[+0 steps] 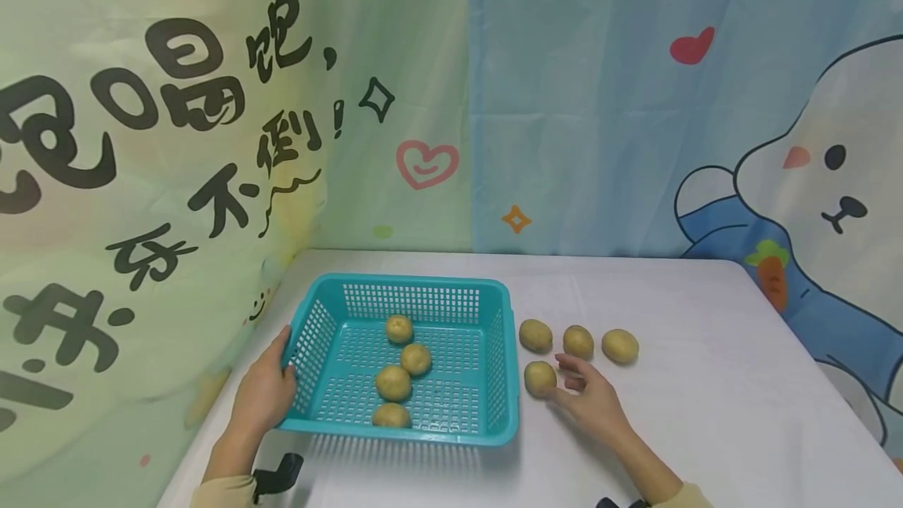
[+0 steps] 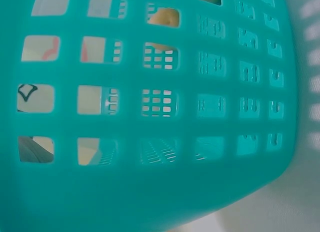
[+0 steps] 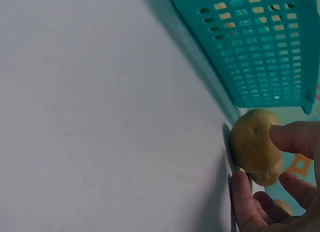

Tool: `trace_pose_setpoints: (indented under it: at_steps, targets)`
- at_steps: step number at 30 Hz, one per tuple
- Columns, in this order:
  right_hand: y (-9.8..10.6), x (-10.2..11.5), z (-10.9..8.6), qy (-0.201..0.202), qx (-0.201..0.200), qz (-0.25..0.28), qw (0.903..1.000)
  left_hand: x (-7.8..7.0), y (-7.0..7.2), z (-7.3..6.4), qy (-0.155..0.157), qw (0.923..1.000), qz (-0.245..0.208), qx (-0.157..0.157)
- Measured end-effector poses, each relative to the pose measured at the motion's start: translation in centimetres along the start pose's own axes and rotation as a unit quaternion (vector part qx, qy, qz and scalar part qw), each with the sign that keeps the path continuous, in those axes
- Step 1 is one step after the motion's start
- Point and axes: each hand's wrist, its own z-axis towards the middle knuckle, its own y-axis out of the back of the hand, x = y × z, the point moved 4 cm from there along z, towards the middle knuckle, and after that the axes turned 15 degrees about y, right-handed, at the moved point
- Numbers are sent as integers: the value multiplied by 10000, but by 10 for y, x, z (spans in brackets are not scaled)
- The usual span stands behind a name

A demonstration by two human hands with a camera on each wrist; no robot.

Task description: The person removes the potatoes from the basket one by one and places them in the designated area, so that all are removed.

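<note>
- Head view: the left hand [image 1: 264, 390] grips the left rim of the turquoise basket [image 1: 458, 371], which holds four potatoes [image 1: 393, 383].
- The right hand [image 1: 592, 406] has thumb and fingers parted about the near potato [image 1: 539, 379], just outside the basket's right wall on the white table [image 1: 705, 414]; whether the thumb touches it cannot be told.
- Three loose potatoes [image 1: 578, 342] lie in a row just behind.
- A likely slip: the near potato is round and smooth-looking, so a one-sided push from the thumb could roll it against the basket.
- The fingers sit close to the middle loose potato and could knock it away.
- If the left hand lifted its rim, the basket could tilt and its contents roll.
- No brand or label can be made out on basket or potatoes.
- Black Chinese writing [image 1: 282, 141] crosses the backdrop [image 1: 395, 22]; "不倒!" reads clearly, while characters at the left edge are cut off.
</note>
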Motion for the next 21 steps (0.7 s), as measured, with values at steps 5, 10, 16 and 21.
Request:
trace_pose_setpoints:
  at_steps: [5, 10, 16, 21]
  targets:
    - [16, 2, -4, -340, -150, 284, 9989, -1, 0, 0, -31, 10000, 4, -29]
    - [23, 21, -3, -311, -422, 593, 9969, -1, 1, 0, -16, 10000, 8, -31]
    - [14, 61, 3, 333, -778, 1013, 9912, 0, 0, -1, 16, 10000, -7, 13]
    - [4, 95, 10, 759, -827, 1448, 9831, -1, 1, -1, -17, 10000, -23, -13]
